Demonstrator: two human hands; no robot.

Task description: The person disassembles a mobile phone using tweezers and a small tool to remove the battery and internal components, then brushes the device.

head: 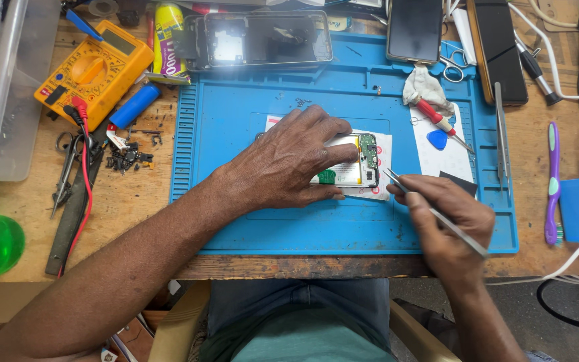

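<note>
**Tweezers coming at the opened phone from the lower right**

We are pressing our left hand (283, 164) flat over an opened phone (360, 161), which is lying on white paper (383, 144) in the middle of the blue mat (236, 121). Its long axis is running left to right across the frame, and only its right end, with the green circuit board (368, 151), is showing past our fingers. Our right hand (447, 224) is pinching a pair of tweezers (430, 209), the grip closed around their shaft; the tips are pointing up and to the left and sitting just beside the phone's lower right corner. We cannot tell whether they are touching it.

So the phone is lying up-left of the right grip, and the right hand is the one nearer the exposed board. A red screwdriver (437, 121) and a blue pick (437, 139) are lying close by to the upper right, while the mat below the phone is offering open room. The tabletop (135, 201) edge is running just under our right wrist.
</note>
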